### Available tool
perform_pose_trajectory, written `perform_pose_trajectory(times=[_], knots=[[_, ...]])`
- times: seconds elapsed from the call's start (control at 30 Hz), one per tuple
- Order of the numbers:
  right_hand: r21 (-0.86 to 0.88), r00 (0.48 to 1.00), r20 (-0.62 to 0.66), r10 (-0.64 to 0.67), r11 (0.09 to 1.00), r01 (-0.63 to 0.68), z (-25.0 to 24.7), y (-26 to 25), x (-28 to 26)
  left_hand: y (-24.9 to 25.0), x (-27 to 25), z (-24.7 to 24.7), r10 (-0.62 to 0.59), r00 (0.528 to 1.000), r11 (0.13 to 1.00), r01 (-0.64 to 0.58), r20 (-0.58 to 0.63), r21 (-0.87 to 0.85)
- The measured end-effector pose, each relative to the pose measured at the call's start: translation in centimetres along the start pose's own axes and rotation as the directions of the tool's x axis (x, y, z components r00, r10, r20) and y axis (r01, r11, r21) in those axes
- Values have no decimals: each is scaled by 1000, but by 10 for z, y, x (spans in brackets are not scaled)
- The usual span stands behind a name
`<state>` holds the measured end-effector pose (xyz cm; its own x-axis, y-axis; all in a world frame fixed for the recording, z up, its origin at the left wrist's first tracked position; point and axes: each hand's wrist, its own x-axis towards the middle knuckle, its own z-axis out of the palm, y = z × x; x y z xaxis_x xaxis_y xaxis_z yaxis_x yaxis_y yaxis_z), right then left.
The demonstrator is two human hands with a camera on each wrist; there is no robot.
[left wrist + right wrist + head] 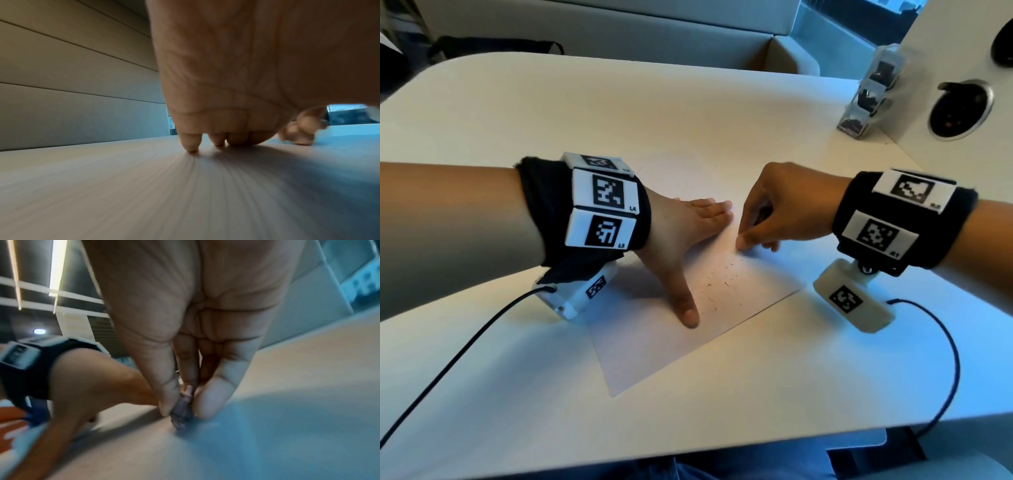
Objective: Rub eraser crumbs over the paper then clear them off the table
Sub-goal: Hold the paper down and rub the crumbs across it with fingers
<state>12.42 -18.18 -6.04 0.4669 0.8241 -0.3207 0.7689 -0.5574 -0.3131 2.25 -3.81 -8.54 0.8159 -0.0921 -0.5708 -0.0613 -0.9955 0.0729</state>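
A white sheet of paper lies angled on the pale table. Several dark eraser crumbs are scattered across its middle. My left hand lies flat on the sheet with fingers straight and thumb spread toward me, holding it down; in the left wrist view its fingertips press on the surface. My right hand pinches a small grey eraser between thumb and fingers, and the eraser's tip touches the paper just right of the left fingers. In the head view the eraser is hidden by the fingers.
A clear plastic holder with dark items stands at the table's far right, beside a white panel with a round metal socket. Black cables run from both wrist cameras toward the near edge. A bench seat lies beyond the table.
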Motion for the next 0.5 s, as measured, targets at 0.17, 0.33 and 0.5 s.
perform_pose_trajectory(times=[0.17,0.33,0.5], knots=[[43,995,73,-66,997,63,12,-8,-18,1,-1,1,2,1000,1000,-2,-13,-25],[9,1000,-24,-14,1000,14,5,1,-13,1,0,1,-3,1000,1000,3,-8,-6],[56,992,91,-84,995,79,18,-12,-26,1,-1,2,3,1000,1000,-4,-30,-22]])
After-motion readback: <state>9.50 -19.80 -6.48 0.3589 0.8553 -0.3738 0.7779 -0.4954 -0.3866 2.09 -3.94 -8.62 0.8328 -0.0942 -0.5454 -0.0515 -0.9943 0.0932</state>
